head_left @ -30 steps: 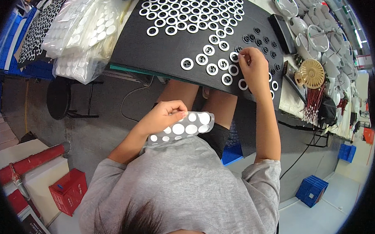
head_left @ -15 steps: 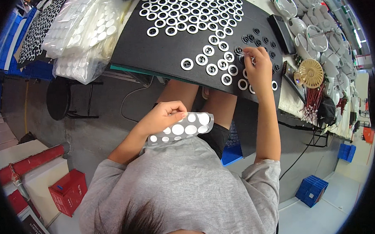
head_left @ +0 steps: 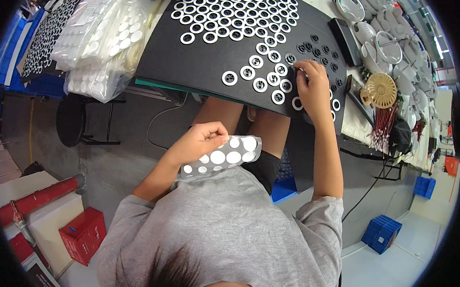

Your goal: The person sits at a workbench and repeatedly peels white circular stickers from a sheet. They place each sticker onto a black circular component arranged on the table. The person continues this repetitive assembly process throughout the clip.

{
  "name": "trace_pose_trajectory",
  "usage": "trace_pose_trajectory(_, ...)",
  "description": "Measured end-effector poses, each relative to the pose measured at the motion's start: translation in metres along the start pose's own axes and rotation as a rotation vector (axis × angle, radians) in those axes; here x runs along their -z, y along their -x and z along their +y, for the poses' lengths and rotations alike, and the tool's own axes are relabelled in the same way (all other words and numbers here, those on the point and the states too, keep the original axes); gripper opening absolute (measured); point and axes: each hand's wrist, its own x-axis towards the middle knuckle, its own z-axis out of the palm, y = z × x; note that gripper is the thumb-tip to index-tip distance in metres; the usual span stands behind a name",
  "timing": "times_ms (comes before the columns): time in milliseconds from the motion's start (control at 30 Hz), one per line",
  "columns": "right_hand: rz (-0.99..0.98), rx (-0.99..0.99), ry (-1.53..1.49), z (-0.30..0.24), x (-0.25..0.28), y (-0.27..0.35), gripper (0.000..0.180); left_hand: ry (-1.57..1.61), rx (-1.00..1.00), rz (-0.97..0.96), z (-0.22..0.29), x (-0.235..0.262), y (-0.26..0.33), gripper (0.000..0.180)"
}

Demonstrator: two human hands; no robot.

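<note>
In my left hand, a clear sheet of round white stickers is pinched between thumb and fingers, above my lap. My right hand is over the black board, its fingers drawn together and pointing down among the round pieces. What lies between those fingertips is mostly hidden. Just beyond them sits a dark round piece. Small black round parts lie to the far right of this hand. White rings with black centres are spread to its left, and more fill the board's far side in rows.
Plastic bags of white sticker sheets are piled at the left. Along the right stand a black oblong box, a cream-coloured fan, red wires and many white housings. A black stool is on the floor.
My right hand has shifted slightly left and toward me, away from the dark round piece, which now shows more fully. My left hand and its sticker sheet have barely moved.
</note>
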Motion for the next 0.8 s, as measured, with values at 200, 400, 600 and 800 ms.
trace_pose_trajectory(200,-0.004,-0.067,-0.159,-0.018,0.009,0.015,0.015,-0.014,0.032,-0.012,0.004,0.003,-0.003,0.013)
trace_pose_trajectory(400,-0.246,0.036,-0.418,-0.058,0.019,0.054,0.023,-0.082,-0.003,-0.020,0.009,0.001,-0.004,0.018)
trace_pose_trajectory(600,-0.395,0.033,-0.512,-0.072,0.005,0.088,0.034,-0.217,-0.012,-0.053,0.012,-0.001,-0.005,0.017)
trace_pose_trajectory(800,-0.367,-0.056,-0.552,-0.070,0.006,0.094,0.030,-0.330,-0.104,-0.106,0.014,-0.004,-0.003,0.018)
